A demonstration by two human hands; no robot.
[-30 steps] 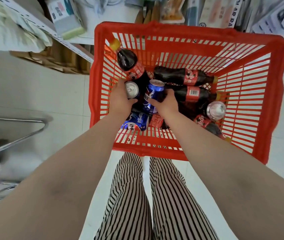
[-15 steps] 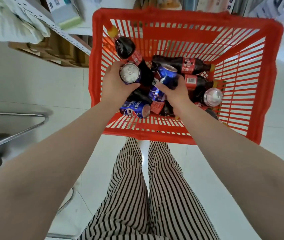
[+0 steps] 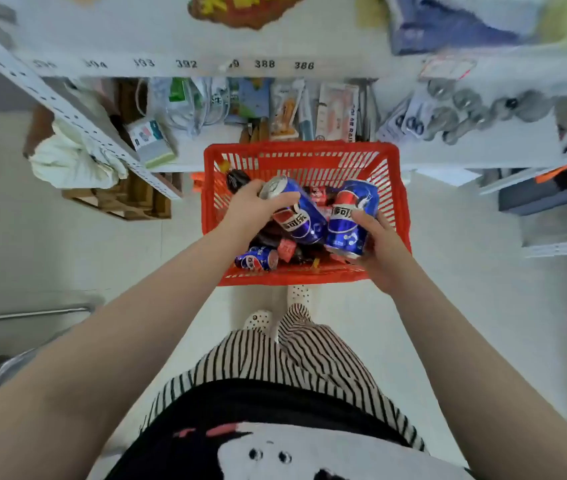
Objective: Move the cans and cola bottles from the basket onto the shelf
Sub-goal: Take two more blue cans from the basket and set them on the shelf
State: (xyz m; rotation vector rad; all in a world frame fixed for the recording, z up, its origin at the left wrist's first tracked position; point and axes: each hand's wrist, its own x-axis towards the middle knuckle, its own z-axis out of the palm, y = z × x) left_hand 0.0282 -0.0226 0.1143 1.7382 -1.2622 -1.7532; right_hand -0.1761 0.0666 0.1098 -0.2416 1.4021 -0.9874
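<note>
A red plastic basket stands on the floor in front of my feet. My left hand grips a blue cola can, tilted, above the basket. Beside it my right hand holds a second blue can upright over the basket's right side. Another blue can lies on its side in the basket's near left corner. Dark cola bottles with red labels lie under the cans; one bottle leans in the far left corner. The white shelf with number tags runs across the top.
A lower shelf board behind the basket carries packets, cables and a small box. More white shelving stands at the right. A wooden pallet and a pale cloth bundle lie at the left. A metal frame sits low left.
Both hands have lifted their blue cans up out of the basket. The view has pulled back and up, so the basket looks smaller and the numbered shelf has come into sight.
</note>
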